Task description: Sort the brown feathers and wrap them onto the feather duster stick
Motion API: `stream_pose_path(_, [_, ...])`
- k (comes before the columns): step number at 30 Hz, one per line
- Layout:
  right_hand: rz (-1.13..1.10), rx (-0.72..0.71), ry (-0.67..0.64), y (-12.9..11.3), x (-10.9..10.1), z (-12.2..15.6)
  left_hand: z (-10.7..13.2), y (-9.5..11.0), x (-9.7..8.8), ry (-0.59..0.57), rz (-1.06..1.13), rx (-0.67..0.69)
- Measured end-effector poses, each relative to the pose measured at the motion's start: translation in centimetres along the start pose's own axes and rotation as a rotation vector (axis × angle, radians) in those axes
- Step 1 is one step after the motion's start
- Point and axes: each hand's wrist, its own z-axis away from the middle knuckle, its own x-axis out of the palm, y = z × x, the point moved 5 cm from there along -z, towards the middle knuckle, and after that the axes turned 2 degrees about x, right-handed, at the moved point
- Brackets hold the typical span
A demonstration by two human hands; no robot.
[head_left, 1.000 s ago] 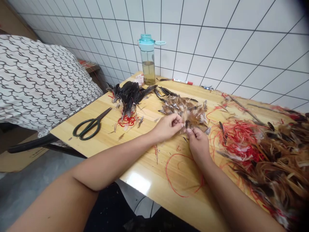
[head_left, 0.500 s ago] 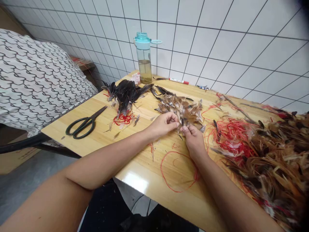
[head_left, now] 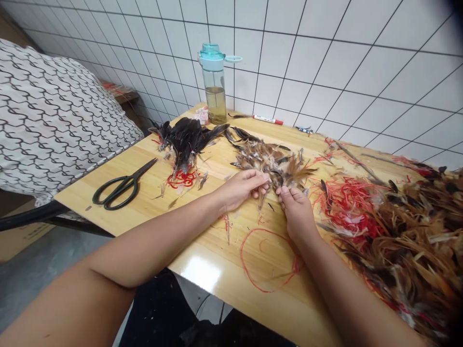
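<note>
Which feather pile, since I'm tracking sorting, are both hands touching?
The brown pile in the middle; left hand and right hand pinch its near edge. The black pile lies farther left.

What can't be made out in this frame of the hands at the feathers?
All in the head view.
How many brown feathers the left hand and right hand pinch in their grip: fingers cover it.
Mixed feather heap: cut off by the right edge, corner dark.
Marker print: too small.
Small item by the wall: too small to identify.
Patterned cloth: cut by the left edge.
</note>
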Motion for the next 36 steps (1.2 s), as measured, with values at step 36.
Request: stream_pose_path(36, [-0.017,0.017,0.002,0.0,0.2,0.0,-1.6,0.1,-2.3,0.223,-0.513,0.164])
